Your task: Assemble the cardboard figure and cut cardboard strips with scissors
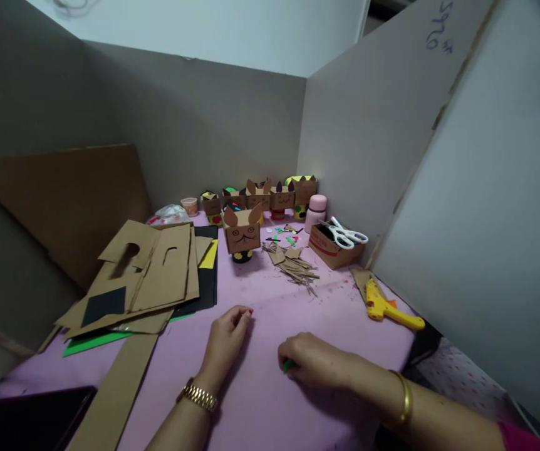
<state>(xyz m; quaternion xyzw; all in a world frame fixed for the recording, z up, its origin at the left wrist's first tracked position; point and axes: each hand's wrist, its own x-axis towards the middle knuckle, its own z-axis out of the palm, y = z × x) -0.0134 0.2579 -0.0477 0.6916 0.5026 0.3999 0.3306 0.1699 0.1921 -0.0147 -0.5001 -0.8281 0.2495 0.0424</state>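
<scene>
My right hand [310, 360] rests low over the pink tabletop, its fingers curled around a small green piece [289, 365], mostly hidden in the grip. To its left, my left hand [227, 332] is closed with thumb and fingers together; a spot of red shows at the fingertips, and whatever may be in them is too small to name. Beyond both hands stands a cardboard cat figure [242, 233] with pointed ears, a drawn face and a black base with yellow shapes. Neither hand touches it.
Several similar figures [257, 195] line the back. Cardboard strips [293, 266], a box [329, 247] with white scissors [345, 235], a pink bottle [316, 210] and a yellow glue gun [383, 307] lie rightward. Stacked cardboard [166, 269] and a dark device [25, 419] occupy the left.
</scene>
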